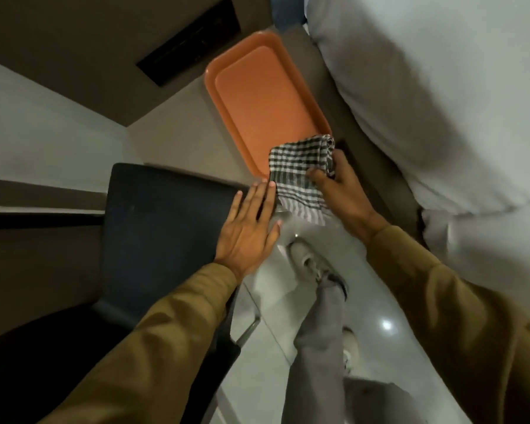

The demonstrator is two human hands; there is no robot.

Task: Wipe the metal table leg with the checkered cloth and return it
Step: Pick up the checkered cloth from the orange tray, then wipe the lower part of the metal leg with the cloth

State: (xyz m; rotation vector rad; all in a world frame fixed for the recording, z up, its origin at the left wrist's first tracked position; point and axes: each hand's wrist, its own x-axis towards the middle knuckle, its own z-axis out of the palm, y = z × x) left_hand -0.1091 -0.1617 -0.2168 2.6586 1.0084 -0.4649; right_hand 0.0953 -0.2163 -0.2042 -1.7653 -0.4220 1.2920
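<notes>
The black-and-white checkered cloth (300, 172) lies folded over the near corner of an orange tray (257, 99), with one end hanging past the table's front edge. My right hand (340, 191) grips the cloth at its right side, thumb on top. My left hand (248, 231) is flat with fingers spread, fingertips touching the table edge just left of the cloth. A metal leg (250, 328) shows low between my arms; I cannot tell whether it belongs to the table or the chair.
The brown table (172, 139) carries the tray. A dark chair (159, 228) stands under my left arm. White bedding (435, 96) fills the right side. My legs and shoes (309, 264) stand on a glossy white tiled floor.
</notes>
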